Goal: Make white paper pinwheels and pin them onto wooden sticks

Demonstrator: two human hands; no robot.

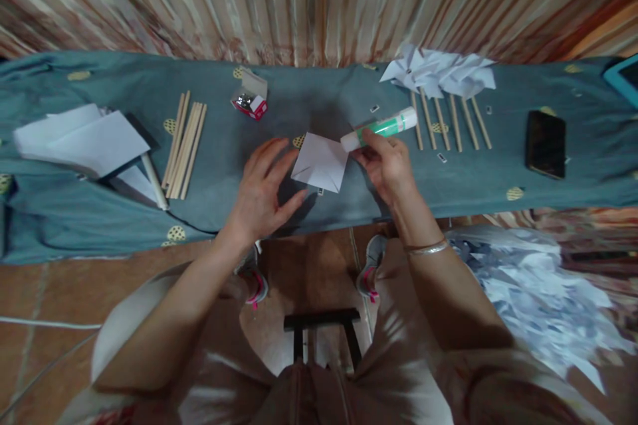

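A square of white paper (pixel 321 163) with cut or crease lines near its corners lies on the green cloth at the middle. My left hand (pixel 266 189) is beside its left edge, fingers spread and holding nothing. In my right hand (pixel 386 163) is a glue stick (pixel 386 128) with a green label and white ends, held between thumb and fingers. One end of the stick is at the paper's upper right corner; whether they touch is hard to tell.
Wooden sticks (pixel 185 146) and white paper sheets (pixel 94 139) lie at the left. Behind is a small open box (pixel 250 103). Paper pinwheels (pixel 441 73) on sticks and a black phone (pixel 545 144) are at the right. A pile of white paper pieces (pixel 543 299) sits below.
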